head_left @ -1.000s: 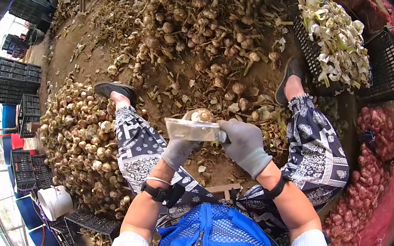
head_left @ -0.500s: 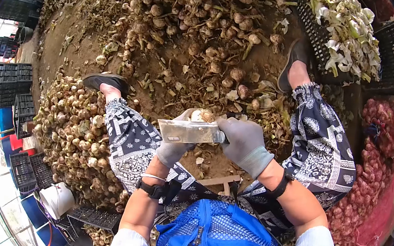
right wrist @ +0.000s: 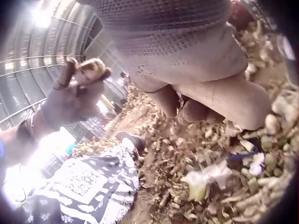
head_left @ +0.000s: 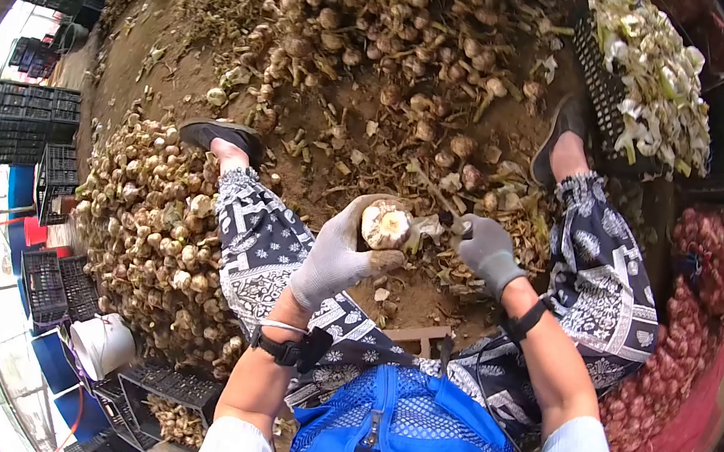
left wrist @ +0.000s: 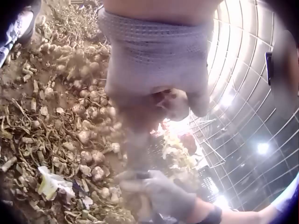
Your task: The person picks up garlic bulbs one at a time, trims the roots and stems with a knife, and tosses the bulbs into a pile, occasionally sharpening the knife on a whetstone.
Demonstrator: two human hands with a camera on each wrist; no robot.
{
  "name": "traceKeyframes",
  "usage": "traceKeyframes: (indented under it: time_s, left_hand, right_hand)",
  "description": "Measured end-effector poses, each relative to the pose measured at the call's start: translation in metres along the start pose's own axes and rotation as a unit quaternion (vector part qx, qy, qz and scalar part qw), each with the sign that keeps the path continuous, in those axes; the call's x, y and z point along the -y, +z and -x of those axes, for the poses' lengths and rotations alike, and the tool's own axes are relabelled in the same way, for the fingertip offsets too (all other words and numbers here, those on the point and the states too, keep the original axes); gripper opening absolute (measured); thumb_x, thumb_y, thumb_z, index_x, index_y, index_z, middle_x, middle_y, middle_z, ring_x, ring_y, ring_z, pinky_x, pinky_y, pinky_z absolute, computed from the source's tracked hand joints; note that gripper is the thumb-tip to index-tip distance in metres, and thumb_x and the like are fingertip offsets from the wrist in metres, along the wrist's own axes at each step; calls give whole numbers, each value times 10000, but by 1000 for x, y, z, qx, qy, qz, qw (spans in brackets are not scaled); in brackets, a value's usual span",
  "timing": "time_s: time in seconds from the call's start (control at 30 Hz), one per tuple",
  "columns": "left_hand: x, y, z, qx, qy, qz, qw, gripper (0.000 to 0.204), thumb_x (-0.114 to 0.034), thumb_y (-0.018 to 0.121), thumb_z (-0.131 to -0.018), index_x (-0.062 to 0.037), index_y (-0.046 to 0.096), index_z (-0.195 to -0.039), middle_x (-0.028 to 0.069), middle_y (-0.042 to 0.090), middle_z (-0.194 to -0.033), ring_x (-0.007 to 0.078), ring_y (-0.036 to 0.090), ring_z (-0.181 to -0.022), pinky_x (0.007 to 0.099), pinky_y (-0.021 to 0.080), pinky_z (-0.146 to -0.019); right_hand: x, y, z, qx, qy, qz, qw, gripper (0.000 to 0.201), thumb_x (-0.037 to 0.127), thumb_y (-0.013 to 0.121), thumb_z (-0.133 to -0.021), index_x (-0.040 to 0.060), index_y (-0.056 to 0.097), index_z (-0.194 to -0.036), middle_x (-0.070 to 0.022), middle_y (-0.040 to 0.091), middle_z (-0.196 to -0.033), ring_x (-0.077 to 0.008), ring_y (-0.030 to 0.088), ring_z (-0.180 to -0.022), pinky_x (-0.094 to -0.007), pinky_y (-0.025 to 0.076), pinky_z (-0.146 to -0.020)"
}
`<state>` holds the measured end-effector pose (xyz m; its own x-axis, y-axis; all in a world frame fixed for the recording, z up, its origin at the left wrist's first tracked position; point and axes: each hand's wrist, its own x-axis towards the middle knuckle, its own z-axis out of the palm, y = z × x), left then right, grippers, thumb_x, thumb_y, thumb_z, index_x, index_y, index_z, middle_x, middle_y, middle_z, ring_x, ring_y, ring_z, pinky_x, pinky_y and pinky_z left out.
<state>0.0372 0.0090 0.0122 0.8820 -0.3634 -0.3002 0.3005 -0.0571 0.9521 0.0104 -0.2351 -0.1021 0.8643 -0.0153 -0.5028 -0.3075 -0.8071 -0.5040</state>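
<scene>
Largest is the dirt floor (head_left: 186, 102), and across it at twelve o'clock sprawls a broad heap of stemmed garlic (head_left: 406, 31), dusty and tangled. A second garlic heap (head_left: 164, 237), paler, crowds in between eight and nine o'clock. Between them is a person in a blue mesh vest (head_left: 396, 450) and patterned trousers (head_left: 259, 240), legs spread wide. Red mesh sacks (head_left: 684, 351) packed with bulbs slump from three to four o'clock. Stacked black crates (head_left: 14, 125) stand at nine, while at two a black plastic crate (head_left: 598, 88) is heaped with pale, papery garlic; whether skins or whole bulbs, I can't tell. A white bucket (head_left: 104, 347) tilts at eight. Both hands wear grey knit gloves and are near the centre of the clock. The left hand (head_left: 340, 255) has fingers and thumb curled round a garlic bulb (head_left: 386, 226), its flat cut face turned upward. Just to its three o'clock, apart from it, the right hand (head_left: 488, 252) is closed around the handle of a knife (head_left: 429, 189), whose blade points toward eleven, seen nearly edge-on from above and blurred from the left wrist.
</scene>
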Motion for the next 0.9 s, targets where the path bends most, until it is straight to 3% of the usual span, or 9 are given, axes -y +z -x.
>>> traceKeyframes:
  time_s: [0.3,0.37,0.4,0.43,0.5,0.7,0.77,0.87,0.9]
  left_hand:
    - [47,-24,10,-9,-16,-177,984,552,-236,800,-780,-8,596,-1239,123,679,-1156,249,652,-1077,333,502,-947]
    - [53,-21,14,-25,118,-192,974,537,-184,799,-761,-12,607,-1233,105,691,-1126,237,655,-1065,331,506,-939]
    - [33,-25,4,66,271,-335,900,539,-149,808,-748,6,597,-1219,86,695,-1074,211,658,-1028,302,515,-906]
    - [24,-8,19,-24,-34,-80,996,523,-145,782,-748,0,591,-1212,93,697,-1040,229,663,-1000,307,519,-895]
    - [16,-5,22,-35,-2,-195,980,539,-184,785,-744,-10,587,-1214,107,676,-1078,200,650,-1010,325,510,-892]
    - [23,-5,21,48,222,-544,808,383,22,606,-692,-128,636,-1043,94,596,-1095,348,574,-1017,459,470,-880]
    - [16,-4,28,64,272,-613,738,356,18,642,-672,-142,634,-990,88,584,-1074,353,561,-1016,472,465,-882]
    - [24,-45,49,-85,323,-652,681,305,33,692,-707,-147,669,-951,84,635,-1083,332,582,-1084,442,482,-926]
    - [36,-85,54,-163,291,-583,741,283,1,703,-737,-145,687,-979,91,631,-1128,318,578,-1089,435,459,-965]
  right_hand:
    - [81,-29,55,-151,-271,-44,950,212,151,694,-786,142,707,-997,-108,702,-839,-327,689,-743,-422,544,-666]
    - [82,-29,58,-175,-309,62,933,189,142,690,-796,133,699,-985,-106,701,-826,-317,689,-731,-422,545,-666]
    - [74,-25,53,-180,-268,52,945,177,133,681,-816,147,696,-992,-118,714,-853,-306,699,-754,-415,548,-684]
    - [64,-22,45,-149,-150,3,977,192,168,678,-835,157,695,-1025,-141,721,-874,-312,706,-788,-426,545,-702]
    - [46,-29,24,-57,2,67,996,223,210,673,-845,168,707,-1061,-151,724,-883,-326,707,-815,-440,544,-719]
    - [78,-37,45,-57,-163,-74,982,184,252,633,-861,142,719,-980,-171,708,-844,-379,687,-820,-447,532,-721]
    - [87,-43,43,51,-145,-20,988,183,233,620,-847,152,728,-971,-174,703,-837,-378,689,-819,-441,538,-723]
    - [25,-25,10,172,-33,106,979,277,219,642,-776,16,732,-942,-258,700,-949,-380,695,-871,-423,548,-797]
    - [8,-24,12,181,-16,141,973,311,233,663,-765,-19,726,-935,-274,695,-984,-389,691,-887,-416,548,-807]
